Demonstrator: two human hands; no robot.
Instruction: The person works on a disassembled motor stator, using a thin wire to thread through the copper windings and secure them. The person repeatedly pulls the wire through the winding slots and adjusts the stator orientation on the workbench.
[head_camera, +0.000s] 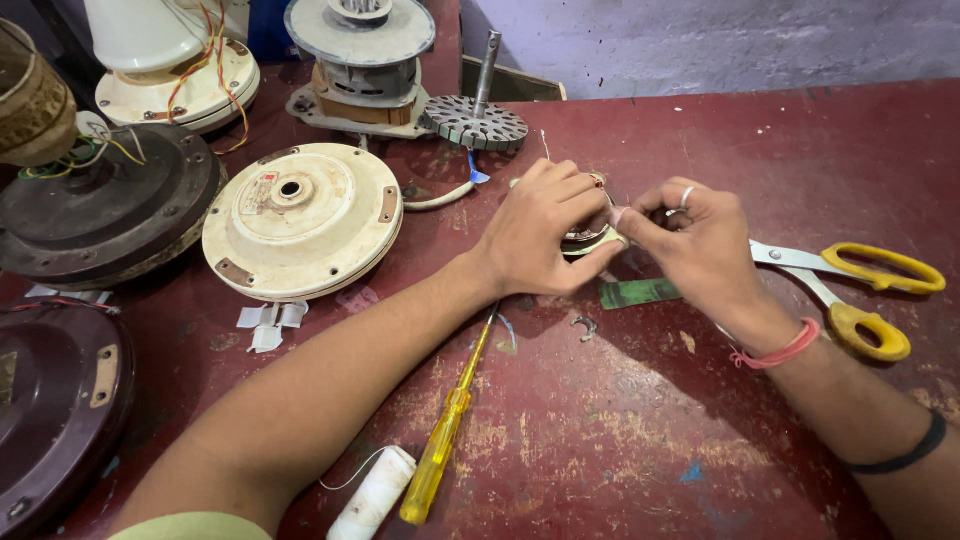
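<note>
Lying flat, the round coil part (592, 238) sits under both hands.

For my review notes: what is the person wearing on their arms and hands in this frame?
Both forearms are bare. The left hand wears nothing visible; a pale yellow-green sleeve edge shows at the upper arm. The right hand has a silver ring on one finger, a pink-red thread band at the wrist, and a thin black band further up the forearm.

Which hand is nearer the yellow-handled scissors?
Right. The right hand lies beside the yellow-handled scissors, over their blades; the left hand sits farther away, cupping a small round part.
</note>
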